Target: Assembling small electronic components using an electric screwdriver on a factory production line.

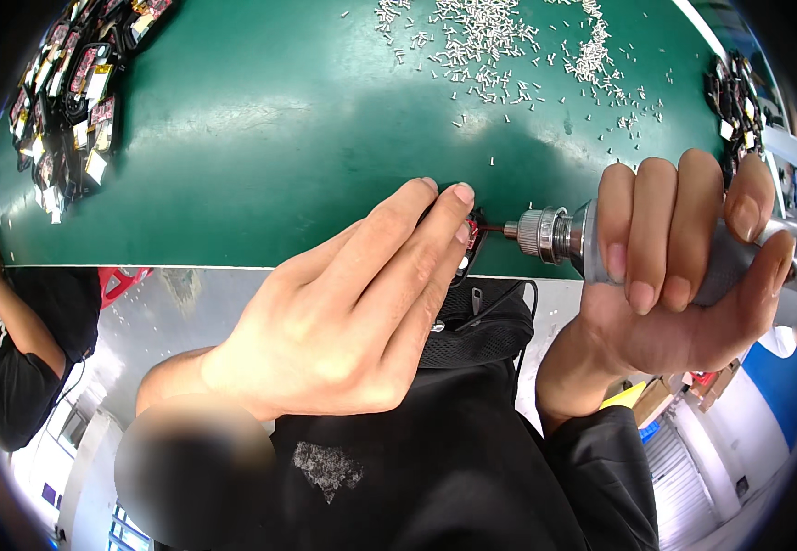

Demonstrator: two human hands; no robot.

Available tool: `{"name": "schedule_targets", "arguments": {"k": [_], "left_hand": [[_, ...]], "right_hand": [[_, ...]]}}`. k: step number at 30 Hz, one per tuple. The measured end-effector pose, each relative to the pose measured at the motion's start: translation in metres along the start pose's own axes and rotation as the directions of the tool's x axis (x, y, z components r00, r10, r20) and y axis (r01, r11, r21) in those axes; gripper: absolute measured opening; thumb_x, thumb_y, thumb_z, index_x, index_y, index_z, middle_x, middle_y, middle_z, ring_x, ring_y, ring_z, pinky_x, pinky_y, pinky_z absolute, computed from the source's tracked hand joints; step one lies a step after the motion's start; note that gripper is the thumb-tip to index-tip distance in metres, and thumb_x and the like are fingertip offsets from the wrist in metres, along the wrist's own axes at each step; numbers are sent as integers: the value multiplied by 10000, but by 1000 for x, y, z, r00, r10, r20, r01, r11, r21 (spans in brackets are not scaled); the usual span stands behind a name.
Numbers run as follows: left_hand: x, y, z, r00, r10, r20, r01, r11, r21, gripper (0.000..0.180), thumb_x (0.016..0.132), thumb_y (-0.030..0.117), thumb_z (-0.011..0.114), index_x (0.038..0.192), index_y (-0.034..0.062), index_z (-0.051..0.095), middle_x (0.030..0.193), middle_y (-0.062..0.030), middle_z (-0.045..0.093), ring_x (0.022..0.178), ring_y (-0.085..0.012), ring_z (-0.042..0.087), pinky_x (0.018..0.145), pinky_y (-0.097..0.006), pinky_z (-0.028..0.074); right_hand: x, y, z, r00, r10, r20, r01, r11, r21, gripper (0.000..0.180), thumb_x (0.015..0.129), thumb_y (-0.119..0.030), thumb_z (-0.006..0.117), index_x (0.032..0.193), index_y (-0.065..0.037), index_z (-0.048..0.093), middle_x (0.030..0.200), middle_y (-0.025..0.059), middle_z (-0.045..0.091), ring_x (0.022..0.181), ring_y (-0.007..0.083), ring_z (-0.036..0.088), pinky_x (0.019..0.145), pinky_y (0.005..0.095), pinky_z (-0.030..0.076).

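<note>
Item: small red-and-black part (472, 234), mostly hidden, possibly a connector. Left hand (353, 303) is pinching it at the green mat's (279, 138) near edge. Right hand (683, 266) is gripping a silver electric screwdriver (564, 236), its long axis lying level, its bit pointing left into the part.

Left hand (343, 312): palm down, fingers extended together, tips pinching. Right hand (674, 266): fist-wrapped, fingers curled over, thumb up. Both forearms enter from below.
</note>
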State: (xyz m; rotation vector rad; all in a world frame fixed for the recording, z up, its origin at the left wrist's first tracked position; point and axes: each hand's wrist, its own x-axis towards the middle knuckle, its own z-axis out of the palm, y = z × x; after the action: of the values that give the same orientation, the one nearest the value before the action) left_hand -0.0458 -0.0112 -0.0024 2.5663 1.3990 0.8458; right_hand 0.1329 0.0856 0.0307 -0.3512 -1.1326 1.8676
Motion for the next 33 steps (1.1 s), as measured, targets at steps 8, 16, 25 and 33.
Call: {"name": "schedule_targets", "arguments": {"k": [8, 16, 25, 33], "left_hand": [[0, 1, -4, 999, 0, 45, 2, 999, -32, 415, 539, 10, 657, 922, -145, 616, 1022, -227, 619, 880, -331, 618, 673, -350, 561], [4, 7, 2, 995, -98, -9, 96, 987, -129, 420, 504, 5, 680, 885, -156, 599, 996, -250, 612, 843, -357, 608, 648, -368, 549], [-1, 5, 12, 990, -38, -133, 30, 997, -68, 414, 485, -32, 675, 869, -163, 598, 966, -252, 616, 811, -354, 610, 608, -360, 546], [-3, 6, 11, 991, -66, -118, 56, 995, -87, 439, 474, -37, 669, 888, -160, 594, 974, -255, 615, 816, -358, 608, 628, -372, 543]], "right_hand": [[0, -5, 6, 999, 8, -41, -9, 1000, -19, 211, 931, -283, 461, 905, -75, 483, 558, -9, 414, 458, 92, 400, 510, 252, 341], [-11, -4, 9, 991, -74, -108, 82, 994, 75, 189, 872, -254, 540, 896, -77, 477, 544, -14, 429, 468, 82, 423, 513, 235, 355], [-17, -1, 13, 995, -51, -84, 68, 974, 214, 167, 851, -217, 558, 888, -94, 452, 565, -10, 439, 488, 97, 424, 556, 228, 381], [-13, 7, 13, 987, -108, -119, 135, 960, 246, 198, 846, -224, 579, 908, -62, 483, 554, -15, 441, 476, 77, 430, 536, 216, 372]]}}
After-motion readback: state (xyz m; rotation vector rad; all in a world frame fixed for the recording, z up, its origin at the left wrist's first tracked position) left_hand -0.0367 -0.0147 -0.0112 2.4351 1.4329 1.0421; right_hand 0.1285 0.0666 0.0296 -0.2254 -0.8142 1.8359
